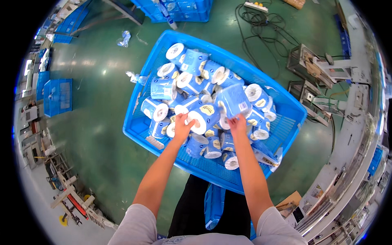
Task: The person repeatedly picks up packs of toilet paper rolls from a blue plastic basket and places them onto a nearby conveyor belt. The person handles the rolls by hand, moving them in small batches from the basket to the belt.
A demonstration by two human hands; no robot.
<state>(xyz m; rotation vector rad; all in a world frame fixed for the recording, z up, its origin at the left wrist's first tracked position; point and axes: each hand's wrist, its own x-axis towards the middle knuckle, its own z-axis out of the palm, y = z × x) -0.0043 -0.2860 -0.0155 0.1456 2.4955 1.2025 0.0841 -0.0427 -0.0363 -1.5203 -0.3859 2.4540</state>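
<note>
A big blue plastic basket (141,87) in front of me holds a heap of paper rolls in blue printed wrappers, many with white ends and core holes showing. My left hand (183,125) grips one wrapped paper roll (207,115) by its white end, which faces down and left. Just to the right, my right hand (238,124) pinches the lower end of another wrapped paper roll (233,100), tilted above the heap. The two rolls are side by side, and others lie under and around both hands. Parts of my fingers are hidden by the rolls.
Another blue basket (179,14) stands beyond, and a blue crate (58,97) sits at the left. Black cables (261,24) lie coiled on the green floor. Metal machinery (310,65) lines the right side. Crumpled plastic film (123,38) lies on the floor.
</note>
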